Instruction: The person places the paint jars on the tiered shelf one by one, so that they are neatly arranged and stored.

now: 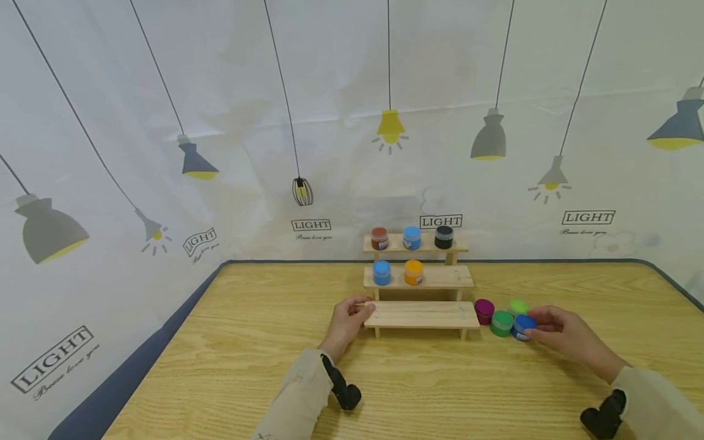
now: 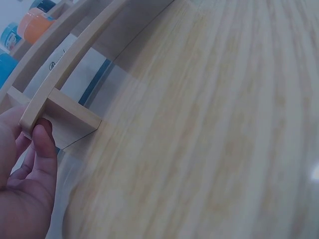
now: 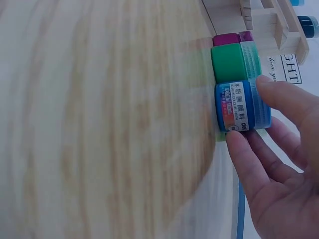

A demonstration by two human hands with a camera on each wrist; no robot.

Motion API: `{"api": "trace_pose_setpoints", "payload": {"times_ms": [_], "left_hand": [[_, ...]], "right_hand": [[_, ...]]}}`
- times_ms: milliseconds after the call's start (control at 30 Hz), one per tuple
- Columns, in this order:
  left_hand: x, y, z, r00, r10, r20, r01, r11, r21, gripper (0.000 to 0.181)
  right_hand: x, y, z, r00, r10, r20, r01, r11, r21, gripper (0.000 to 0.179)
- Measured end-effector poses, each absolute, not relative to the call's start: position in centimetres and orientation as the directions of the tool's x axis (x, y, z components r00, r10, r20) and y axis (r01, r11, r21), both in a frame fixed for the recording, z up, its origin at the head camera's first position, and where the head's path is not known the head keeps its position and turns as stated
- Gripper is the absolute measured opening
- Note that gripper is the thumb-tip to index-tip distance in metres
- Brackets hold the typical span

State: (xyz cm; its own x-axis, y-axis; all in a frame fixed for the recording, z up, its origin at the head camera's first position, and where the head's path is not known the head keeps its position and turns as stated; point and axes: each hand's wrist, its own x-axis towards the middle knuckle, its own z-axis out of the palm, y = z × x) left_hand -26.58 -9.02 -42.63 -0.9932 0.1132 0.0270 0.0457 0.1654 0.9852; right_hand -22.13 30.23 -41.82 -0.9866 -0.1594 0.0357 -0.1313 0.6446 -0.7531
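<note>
A wooden three-step display rack (image 1: 420, 314) stands on the table. My left hand (image 1: 348, 321) grips the left end of its lowest step, thumb on top and fingers curled beneath, as the left wrist view shows. My right hand (image 1: 572, 339) has its thumb and fingers around a blue paint jar (image 3: 240, 107), whose printed label faces the wrist camera. Touching that jar is a green paint jar (image 1: 502, 324). Close behind are a purple paint jar (image 1: 484, 311), by the rack's right end, and a light green paint jar (image 1: 517, 307), partly hidden.
Light blue (image 1: 382, 273) and orange (image 1: 414, 272) jars sit on the middle step. The top step bears brown (image 1: 379, 239), light blue (image 1: 412, 238) and black (image 1: 443, 237) jars. A lamp-printed white cloth (image 1: 352, 153) hangs behind the wooden table (image 1: 418, 391).
</note>
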Motion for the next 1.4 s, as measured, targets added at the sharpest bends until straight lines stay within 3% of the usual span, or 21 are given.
{"api": "trace_pose_setpoints", "payload": {"times_ms": [233, 500, 900, 1400], "left_hand": [[-27.2, -9.0, -43.8, -0.995, 0.097, 0.027, 0.044, 0.182, 0.982, 0.03], [-26.4, -9.0, -42.3, -0.993, 0.113, 0.028, 0.047, 0.172, 0.984, 0.029], [-27.3, -9.1, -43.7, -0.995, 0.094, 0.019, 0.037, 0.189, 0.981, 0.03], [-25.2, -8.7, -40.6, -0.994, 0.111, 0.025, 0.045, 0.18, 0.983, 0.029]], "right_hand": [[-22.0, 29.9, -41.7, -0.983, -0.183, 0.025, -0.136, 0.624, -0.77, 0.049], [-21.9, 29.7, -41.4, -0.977, -0.211, 0.024, -0.147, 0.59, -0.794, 0.049], [-22.1, 29.8, -41.7, -0.978, -0.208, 0.014, -0.144, 0.628, -0.765, 0.045], [-21.8, 29.4, -41.7, -0.971, -0.237, -0.017, -0.138, 0.625, -0.768, 0.053]]}}
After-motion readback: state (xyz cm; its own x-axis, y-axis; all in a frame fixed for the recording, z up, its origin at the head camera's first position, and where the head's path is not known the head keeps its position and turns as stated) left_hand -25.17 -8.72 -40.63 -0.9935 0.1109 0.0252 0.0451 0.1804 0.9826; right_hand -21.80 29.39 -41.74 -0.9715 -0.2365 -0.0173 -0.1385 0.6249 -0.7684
